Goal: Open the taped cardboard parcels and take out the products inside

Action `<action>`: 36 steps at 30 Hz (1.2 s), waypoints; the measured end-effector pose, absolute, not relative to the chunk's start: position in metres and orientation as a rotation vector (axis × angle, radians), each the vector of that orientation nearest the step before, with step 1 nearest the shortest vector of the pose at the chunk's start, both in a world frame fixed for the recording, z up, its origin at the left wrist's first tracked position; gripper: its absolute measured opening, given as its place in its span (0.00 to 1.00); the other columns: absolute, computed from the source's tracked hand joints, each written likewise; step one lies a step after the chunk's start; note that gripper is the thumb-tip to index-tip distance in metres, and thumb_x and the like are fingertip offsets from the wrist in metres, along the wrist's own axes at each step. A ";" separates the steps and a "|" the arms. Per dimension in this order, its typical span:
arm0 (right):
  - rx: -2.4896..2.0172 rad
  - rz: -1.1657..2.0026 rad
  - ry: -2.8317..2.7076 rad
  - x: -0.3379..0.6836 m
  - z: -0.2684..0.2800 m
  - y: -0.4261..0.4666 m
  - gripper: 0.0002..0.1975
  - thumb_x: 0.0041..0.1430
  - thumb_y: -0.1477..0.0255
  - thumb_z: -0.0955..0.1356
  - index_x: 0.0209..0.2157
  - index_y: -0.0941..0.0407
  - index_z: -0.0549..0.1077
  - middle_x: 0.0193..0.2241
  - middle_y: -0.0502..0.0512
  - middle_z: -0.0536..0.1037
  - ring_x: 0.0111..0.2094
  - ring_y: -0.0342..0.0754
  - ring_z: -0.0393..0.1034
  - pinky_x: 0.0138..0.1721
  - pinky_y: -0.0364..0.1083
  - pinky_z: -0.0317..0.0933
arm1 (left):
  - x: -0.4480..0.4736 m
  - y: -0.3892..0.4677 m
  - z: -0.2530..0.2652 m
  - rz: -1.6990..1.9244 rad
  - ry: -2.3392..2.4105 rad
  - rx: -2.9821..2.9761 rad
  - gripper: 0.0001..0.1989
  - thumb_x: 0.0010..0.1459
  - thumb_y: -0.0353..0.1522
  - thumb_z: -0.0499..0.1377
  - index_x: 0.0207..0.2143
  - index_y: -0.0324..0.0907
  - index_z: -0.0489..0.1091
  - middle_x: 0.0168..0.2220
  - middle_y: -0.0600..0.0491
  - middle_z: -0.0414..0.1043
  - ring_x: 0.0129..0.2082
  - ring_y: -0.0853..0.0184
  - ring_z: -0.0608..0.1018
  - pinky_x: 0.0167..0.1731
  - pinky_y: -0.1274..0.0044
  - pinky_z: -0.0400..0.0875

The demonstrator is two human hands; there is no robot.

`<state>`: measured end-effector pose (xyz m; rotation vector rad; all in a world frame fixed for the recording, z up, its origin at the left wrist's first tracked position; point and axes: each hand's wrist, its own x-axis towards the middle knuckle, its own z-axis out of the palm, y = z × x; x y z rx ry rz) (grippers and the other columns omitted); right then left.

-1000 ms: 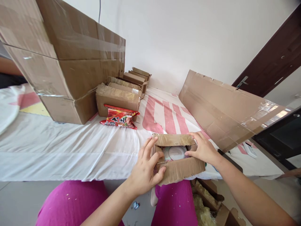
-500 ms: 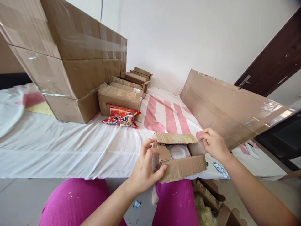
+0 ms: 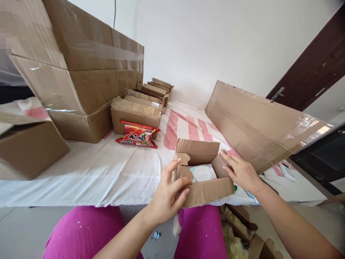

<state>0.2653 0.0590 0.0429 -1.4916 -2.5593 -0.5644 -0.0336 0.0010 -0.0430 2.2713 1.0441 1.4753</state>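
Observation:
A small open cardboard box stands at the table's front edge, its long far and near flaps spread outward. Inside lies a light patterned item with a round white area; I cannot make out its kind. My left hand grips the box's left end, thumb by the near corner and index finger at the short left flap. At the right end, my right hand has its thumb and fingers around the short end flap, fingers fairly straight.
A red snack packet leans before a row of small cardboard boxes. Large taped cartons rise behind on the left, with another box at far left. A cardboard panel slopes along the right. Cardboard scraps lie below the table.
The far flap has swung up and back, and the box's opening is wider. My right hand has moved slightly down and left. Another cardboard box has appeared at far left.

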 end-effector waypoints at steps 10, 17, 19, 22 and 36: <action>-1.794 -0.668 -2.438 0.235 0.053 0.073 0.13 0.60 0.71 0.67 0.46 0.51 0.76 0.38 0.54 0.79 0.38 0.51 0.75 0.33 0.46 0.64 | -0.033 0.000 -0.041 1.479 1.032 2.297 0.11 0.60 0.25 0.54 0.44 0.45 0.68 0.64 0.46 0.45 0.64 0.52 0.54 0.59 0.54 0.59; -1.597 -0.069 -2.798 0.190 0.056 0.070 0.21 0.54 0.66 0.73 0.50 0.53 0.75 0.44 0.56 0.80 0.43 0.54 0.75 0.42 0.49 0.65 | -0.033 -0.001 -0.045 1.438 1.042 2.342 0.10 0.60 0.29 0.55 0.45 0.43 0.66 0.66 0.43 0.42 0.66 0.48 0.49 0.60 0.51 0.55; -1.563 0.023 -2.887 0.185 0.057 0.075 0.31 0.49 0.65 0.75 0.56 0.55 0.71 0.52 0.60 0.75 0.51 0.59 0.71 0.49 0.53 0.63 | -0.033 -0.001 -0.046 1.426 1.027 2.364 0.12 0.59 0.33 0.58 0.46 0.43 0.66 0.66 0.42 0.40 0.67 0.46 0.48 0.60 0.50 0.55; -1.522 0.227 -3.000 0.184 0.057 0.085 0.34 0.47 0.65 0.75 0.57 0.54 0.69 0.56 0.61 0.73 0.55 0.62 0.67 0.51 0.54 0.61 | -0.032 -0.003 -0.047 1.408 1.015 2.386 0.18 0.57 0.39 0.62 0.48 0.44 0.65 0.67 0.42 0.38 0.67 0.43 0.44 0.60 0.49 0.55; -1.484 0.267 -2.860 0.192 0.043 0.082 0.14 0.48 0.70 0.73 0.39 0.55 0.76 0.37 0.54 0.78 0.40 0.51 0.71 0.40 0.46 0.60 | -0.022 -0.009 -0.057 1.553 1.055 2.309 0.11 0.59 0.24 0.55 0.44 0.43 0.65 0.67 0.42 0.39 0.69 0.46 0.45 0.61 0.51 0.57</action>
